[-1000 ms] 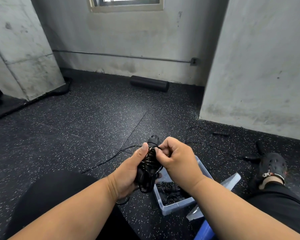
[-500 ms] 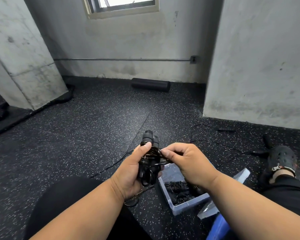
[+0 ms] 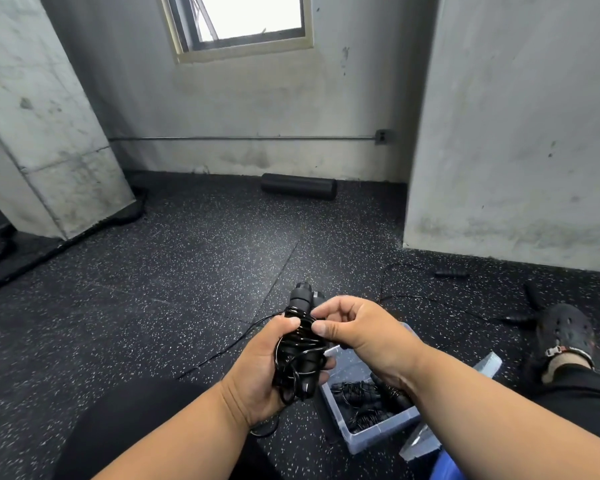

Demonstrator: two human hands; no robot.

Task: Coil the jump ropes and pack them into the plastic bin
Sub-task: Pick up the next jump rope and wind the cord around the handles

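Note:
My left hand (image 3: 260,368) grips a black jump rope (image 3: 300,344), its two handles side by side with thin cord wound round them. My right hand (image 3: 357,327) pinches the cord at the bundle's upper right side. A loose tail of the cord trails left across the floor. Below my right wrist stands the clear plastic bin (image 3: 378,434) with several coiled black ropes inside. A second jump rope (image 3: 451,273) lies uncoiled on the floor at the right, its cord looping toward my foot.
The bin's lid (image 3: 426,441) lies beside the bin on the speckled rubber floor. My black shoe (image 3: 565,330) rests at the right. A black foam roller (image 3: 298,187) lies by the far wall. Concrete pillars stand left and right.
The view has tilted up, showing more of the window. My right hand has shifted its pinch of the cord round the handles; the left hand keeps holding the bundle.

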